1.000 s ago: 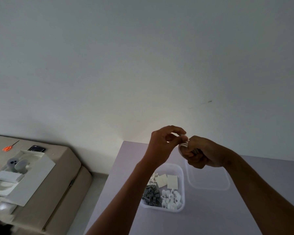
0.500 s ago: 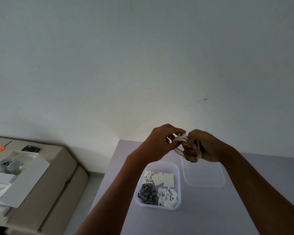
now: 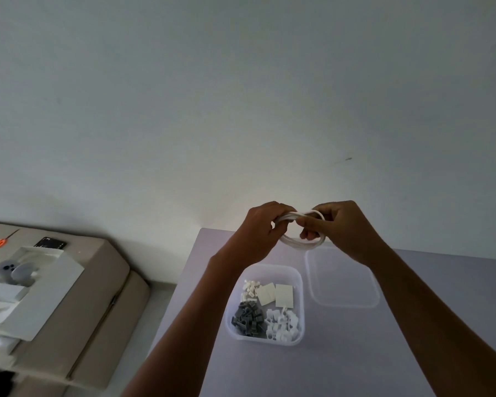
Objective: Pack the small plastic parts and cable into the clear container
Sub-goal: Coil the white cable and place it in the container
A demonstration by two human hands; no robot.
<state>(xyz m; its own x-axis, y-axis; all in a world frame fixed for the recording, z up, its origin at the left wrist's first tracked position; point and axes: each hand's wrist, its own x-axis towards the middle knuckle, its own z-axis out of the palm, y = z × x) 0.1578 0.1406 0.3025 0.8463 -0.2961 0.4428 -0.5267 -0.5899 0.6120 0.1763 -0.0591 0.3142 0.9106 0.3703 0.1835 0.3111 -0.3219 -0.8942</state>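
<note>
Since a second ago my left hand (image 3: 265, 228) and right hand (image 3: 340, 229) have drawn the cable (image 3: 301, 242), pinched mid-frame, into a loop, ready for the clear container (image 3: 298, 277) below.

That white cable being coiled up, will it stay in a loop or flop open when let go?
Probably springs open a little: the white cable sags in loose loops between the left hand and right hand, with nothing visibly tying it. It looks thin and light, so likely easy to tuck into the clear container.
</note>
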